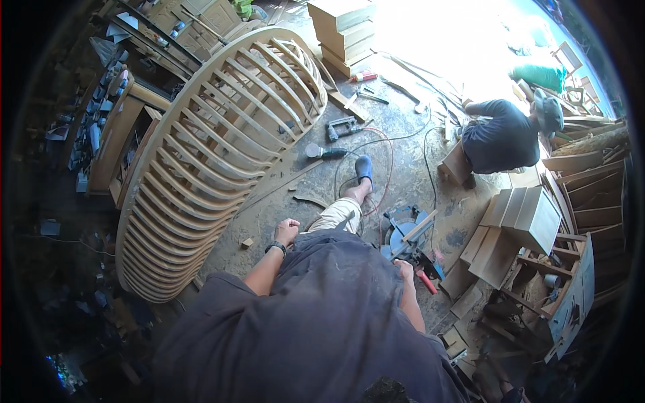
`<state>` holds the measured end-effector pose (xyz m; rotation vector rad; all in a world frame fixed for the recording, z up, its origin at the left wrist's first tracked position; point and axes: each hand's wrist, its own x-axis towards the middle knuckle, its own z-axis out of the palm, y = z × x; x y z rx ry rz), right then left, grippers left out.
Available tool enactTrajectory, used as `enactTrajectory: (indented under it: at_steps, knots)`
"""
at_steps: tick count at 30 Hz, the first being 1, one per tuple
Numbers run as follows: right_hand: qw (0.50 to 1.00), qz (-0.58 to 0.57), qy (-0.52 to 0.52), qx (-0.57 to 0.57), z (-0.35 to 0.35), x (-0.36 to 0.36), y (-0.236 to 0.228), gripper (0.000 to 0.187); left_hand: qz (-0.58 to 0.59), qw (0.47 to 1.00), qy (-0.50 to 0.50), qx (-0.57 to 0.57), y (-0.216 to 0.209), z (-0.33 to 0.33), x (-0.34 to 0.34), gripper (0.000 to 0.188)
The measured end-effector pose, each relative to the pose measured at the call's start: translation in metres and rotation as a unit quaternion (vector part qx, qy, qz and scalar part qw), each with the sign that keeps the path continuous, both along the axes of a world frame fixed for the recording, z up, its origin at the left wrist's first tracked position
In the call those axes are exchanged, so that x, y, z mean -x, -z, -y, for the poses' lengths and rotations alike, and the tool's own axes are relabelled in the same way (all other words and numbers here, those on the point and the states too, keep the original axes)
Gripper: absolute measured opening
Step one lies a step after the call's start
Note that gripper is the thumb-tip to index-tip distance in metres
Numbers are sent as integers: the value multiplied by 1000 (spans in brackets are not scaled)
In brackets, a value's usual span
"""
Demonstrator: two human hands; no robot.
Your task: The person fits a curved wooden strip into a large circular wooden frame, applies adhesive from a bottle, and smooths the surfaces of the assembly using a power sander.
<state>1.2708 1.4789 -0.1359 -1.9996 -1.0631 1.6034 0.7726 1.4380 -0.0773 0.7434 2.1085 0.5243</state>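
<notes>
My left hand (287, 232), with a dark watch (276, 247) on its wrist, hangs beside my pale shorts (336, 217). Its fingers are curled in, and nothing shows in them. At my other side is my right hand (404, 270), partly covered by my dark shirt (322, 302); its fingers are hard to make out. Just beyond it stands a blue miter saw (407, 234) with a strip of wood across it. Left of me lies a large boat-shaped wooden frame (201, 158) with many curved slats. My foot, in a blue clog (363, 169), is stepped forward on the floor.
A sander (325, 152), a nail gun (342, 127) and loose hoses (392, 154) lie ahead on the floor. A person in a dark shirt and hat (500, 134) sits at the right. Stacked wooden steps (521, 218) stand at right; more wooden boxes (342, 33) are farther off.
</notes>
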Motion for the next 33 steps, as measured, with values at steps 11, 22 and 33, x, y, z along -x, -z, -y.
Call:
enactTrajectory:
  at_steps: [11, 22, 33]
  knots:
    - [989, -49, -29, 138, -318, 60, -78, 20, 75, 988, -122, -48, -17, -261, 24, 21]
    - [989, -131, 7, 67, -526, 94, -141, 22, 161, 968, -147, -126, -50, -398, 23, 23]
    - [897, 84, -433, 26, -665, 116, -105, 34, 84, 888, -452, 30, -24, -256, -34, 21]
